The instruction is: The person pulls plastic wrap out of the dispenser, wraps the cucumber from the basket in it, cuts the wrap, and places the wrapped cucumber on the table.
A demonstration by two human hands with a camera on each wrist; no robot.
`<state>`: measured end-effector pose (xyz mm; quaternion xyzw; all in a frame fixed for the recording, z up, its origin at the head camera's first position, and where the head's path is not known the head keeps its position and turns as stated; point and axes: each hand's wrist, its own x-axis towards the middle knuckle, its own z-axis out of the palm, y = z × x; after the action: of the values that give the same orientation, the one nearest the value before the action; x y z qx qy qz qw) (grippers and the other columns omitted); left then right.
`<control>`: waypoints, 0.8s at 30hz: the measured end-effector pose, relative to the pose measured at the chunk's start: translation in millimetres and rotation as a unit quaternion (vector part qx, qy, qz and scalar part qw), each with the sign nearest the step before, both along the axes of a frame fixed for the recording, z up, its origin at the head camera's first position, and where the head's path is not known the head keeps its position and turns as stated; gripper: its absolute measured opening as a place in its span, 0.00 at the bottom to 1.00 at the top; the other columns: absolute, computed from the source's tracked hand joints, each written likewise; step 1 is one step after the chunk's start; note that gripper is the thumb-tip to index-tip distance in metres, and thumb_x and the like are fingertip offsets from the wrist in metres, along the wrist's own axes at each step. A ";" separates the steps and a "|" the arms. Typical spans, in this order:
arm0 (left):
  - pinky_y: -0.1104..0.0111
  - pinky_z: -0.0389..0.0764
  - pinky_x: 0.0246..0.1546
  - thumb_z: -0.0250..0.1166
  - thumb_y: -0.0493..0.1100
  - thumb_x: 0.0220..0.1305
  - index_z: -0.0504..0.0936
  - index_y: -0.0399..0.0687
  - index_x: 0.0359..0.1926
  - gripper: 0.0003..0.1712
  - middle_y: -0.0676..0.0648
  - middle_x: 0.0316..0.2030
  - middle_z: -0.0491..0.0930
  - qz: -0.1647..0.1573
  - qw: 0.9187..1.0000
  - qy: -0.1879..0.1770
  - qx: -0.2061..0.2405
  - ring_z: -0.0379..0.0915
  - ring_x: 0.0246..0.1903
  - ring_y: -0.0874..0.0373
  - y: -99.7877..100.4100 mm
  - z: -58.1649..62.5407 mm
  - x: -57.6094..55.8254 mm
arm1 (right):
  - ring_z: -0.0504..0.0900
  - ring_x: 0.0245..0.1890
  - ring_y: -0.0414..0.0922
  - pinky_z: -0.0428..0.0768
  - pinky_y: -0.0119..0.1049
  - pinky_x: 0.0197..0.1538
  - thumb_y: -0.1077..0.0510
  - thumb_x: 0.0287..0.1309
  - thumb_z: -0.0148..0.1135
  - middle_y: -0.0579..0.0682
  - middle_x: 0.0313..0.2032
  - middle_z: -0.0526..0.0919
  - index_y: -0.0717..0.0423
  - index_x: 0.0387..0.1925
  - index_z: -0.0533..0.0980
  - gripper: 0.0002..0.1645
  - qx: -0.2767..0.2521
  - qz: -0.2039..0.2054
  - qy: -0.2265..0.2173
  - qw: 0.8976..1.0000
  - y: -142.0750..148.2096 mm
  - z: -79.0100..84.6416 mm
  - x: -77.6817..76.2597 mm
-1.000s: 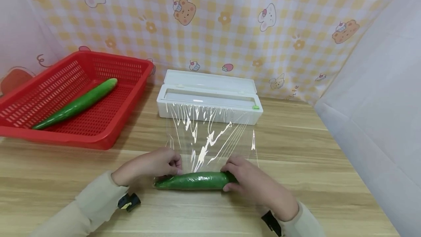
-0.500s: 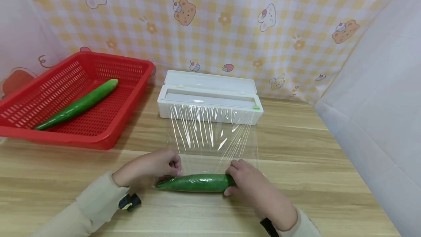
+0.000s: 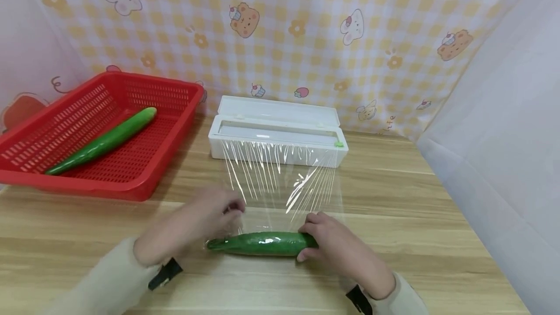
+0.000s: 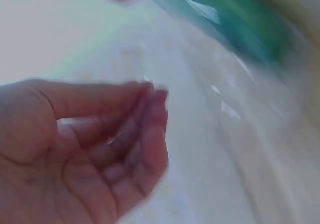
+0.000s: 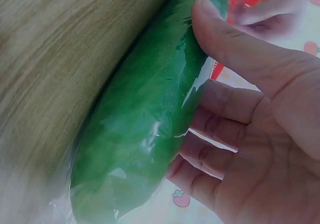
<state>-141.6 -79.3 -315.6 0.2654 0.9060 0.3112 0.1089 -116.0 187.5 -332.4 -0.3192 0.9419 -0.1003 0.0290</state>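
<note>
A green cucumber [image 3: 262, 244] wrapped in clear plastic film lies across the wooden table in front of me. My right hand [image 3: 334, 242] grips its right end; in the right wrist view the thumb lies along one side of the cucumber [image 5: 135, 119] and the curled fingers along the other. Just above the left end is my left hand [image 3: 210, 215], blurred. In the left wrist view its fingers [image 4: 145, 149] are loosely bent towards the thumb, and nothing shows between them. Clear film [image 3: 280, 183] stretches, creased, from the cucumber back to a white cling film dispenser [image 3: 280, 132].
A red plastic basket [image 3: 131, 186] with another cucumber [image 3: 105, 142] in it stands at the left. The dispenser's lid is raised, and a green slider [image 3: 339, 144] sits at its right end. A checked cloth [image 3: 297, 57] hangs behind.
My left hand has let go at the cucumber's left end and risen slightly, its fingers apart from it. The right hand keeps its grip. Creases in the film have shifted.
</note>
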 end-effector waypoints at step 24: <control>0.68 0.77 0.39 0.72 0.42 0.47 0.82 0.49 0.47 0.23 0.53 0.39 0.81 -0.101 0.988 0.099 -0.054 0.75 0.37 0.64 25.6 -21.8 11.4 | 0.68 0.33 0.37 0.72 0.32 0.36 0.44 0.43 0.70 0.42 0.32 0.74 0.55 0.40 0.80 0.25 -0.008 -0.036 -0.067 0.997 3.1 -0.1 -5.3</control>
<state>-130.1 -53.7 -337.4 0.3792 0.8963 0.2211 0.0635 -121.3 190.6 -332.5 -0.2780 0.9478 -0.1305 0.0862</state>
